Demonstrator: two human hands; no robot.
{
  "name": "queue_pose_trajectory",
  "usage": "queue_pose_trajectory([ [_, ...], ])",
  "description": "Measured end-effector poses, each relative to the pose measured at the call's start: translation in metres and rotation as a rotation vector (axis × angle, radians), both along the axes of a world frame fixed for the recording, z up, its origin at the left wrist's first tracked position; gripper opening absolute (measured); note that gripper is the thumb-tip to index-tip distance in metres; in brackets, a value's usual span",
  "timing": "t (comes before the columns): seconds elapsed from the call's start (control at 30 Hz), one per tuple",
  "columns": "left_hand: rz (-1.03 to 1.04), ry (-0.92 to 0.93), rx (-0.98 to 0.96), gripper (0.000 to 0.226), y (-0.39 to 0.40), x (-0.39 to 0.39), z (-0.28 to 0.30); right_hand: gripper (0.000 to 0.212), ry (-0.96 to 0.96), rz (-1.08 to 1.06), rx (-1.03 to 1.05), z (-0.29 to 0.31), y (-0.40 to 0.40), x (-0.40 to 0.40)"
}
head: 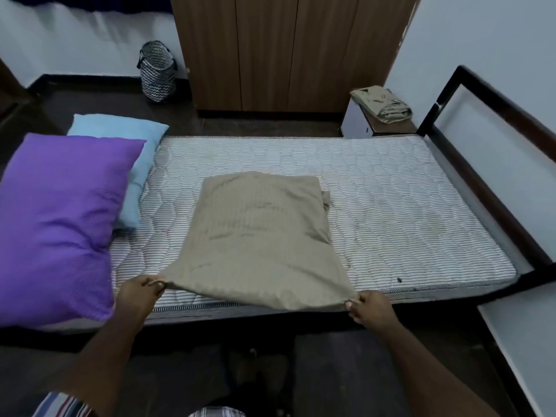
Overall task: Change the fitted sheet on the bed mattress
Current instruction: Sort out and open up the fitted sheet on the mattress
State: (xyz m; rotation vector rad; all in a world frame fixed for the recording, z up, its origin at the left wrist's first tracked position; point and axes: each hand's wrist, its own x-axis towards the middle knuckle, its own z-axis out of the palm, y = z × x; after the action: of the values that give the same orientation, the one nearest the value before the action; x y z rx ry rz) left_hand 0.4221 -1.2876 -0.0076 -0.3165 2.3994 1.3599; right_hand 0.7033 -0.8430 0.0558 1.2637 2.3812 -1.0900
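Both arms reach in from the near side. Left hand (141,291) pinches the near left corner of the sheet (258,236), fingers curled round the cloth. Right hand (371,307) pinches the near right corner the same way (thumb on top, hem bunched under it). Both corners are held up just past the near edge of the mattress (391,191).

Sheet: beige, folded, its far part lying flat on the middle of the mattress, its near hem lifted and stretched between the hands.

Mattress: bare, striped and quilted, set in a dark frame (496,188) with a rail along the right end.

Left end: purple pillow (60,218) over the near left corner, overhanging the edge; blue pillow (126,164) behind it, partly under it, toward the far left corner.

Beyond the far edge: a small stand (361,121) at the far right corner with a second folded beige cloth (382,103) on top. Wardrobe (285,49) against the wall. Zigzag basket (158,72) on the floor left of it.
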Motion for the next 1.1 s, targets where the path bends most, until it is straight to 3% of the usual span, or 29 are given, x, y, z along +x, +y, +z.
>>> queue_pose_trajectory([
  [0.13,0.007,0.022,-0.001,0.015,0.01,-0.038,-0.022,0.027,-0.041,-0.046,0.041,-0.005,0.007,-0.022],
  [0.27,-0.02,0.068,0.026,0.021,0.058,-0.072,0.028,0.032,-0.037,-0.103,0.176,0.006,0.027,-0.07],
  [0.4,-0.075,0.129,0.073,0.007,0.095,-0.139,0.042,0.026,0.047,-0.194,0.227,0.019,0.056,-0.138],
  [0.53,-0.082,0.115,0.106,0.022,0.13,-0.204,0.05,0.02,0.104,-0.212,0.307,0.03,0.092,-0.202],
  [0.6,-0.096,0.125,0.084,0.02,0.145,-0.236,0.051,0.01,0.148,-0.231,0.317,0.032,0.109,-0.231],
  [0.73,-0.083,0.142,0.05,0.012,0.173,-0.296,0.047,0.014,0.237,-0.236,0.322,0.031,0.141,-0.292],
  [0.87,-0.041,0.162,0.018,0.004,0.211,-0.353,0.035,0.016,0.279,-0.208,0.318,0.013,0.181,-0.356],
  [1.1,0.025,0.154,-0.082,0.01,0.269,-0.448,-0.015,0.018,0.303,-0.171,0.295,-0.05,0.248,-0.462],
])
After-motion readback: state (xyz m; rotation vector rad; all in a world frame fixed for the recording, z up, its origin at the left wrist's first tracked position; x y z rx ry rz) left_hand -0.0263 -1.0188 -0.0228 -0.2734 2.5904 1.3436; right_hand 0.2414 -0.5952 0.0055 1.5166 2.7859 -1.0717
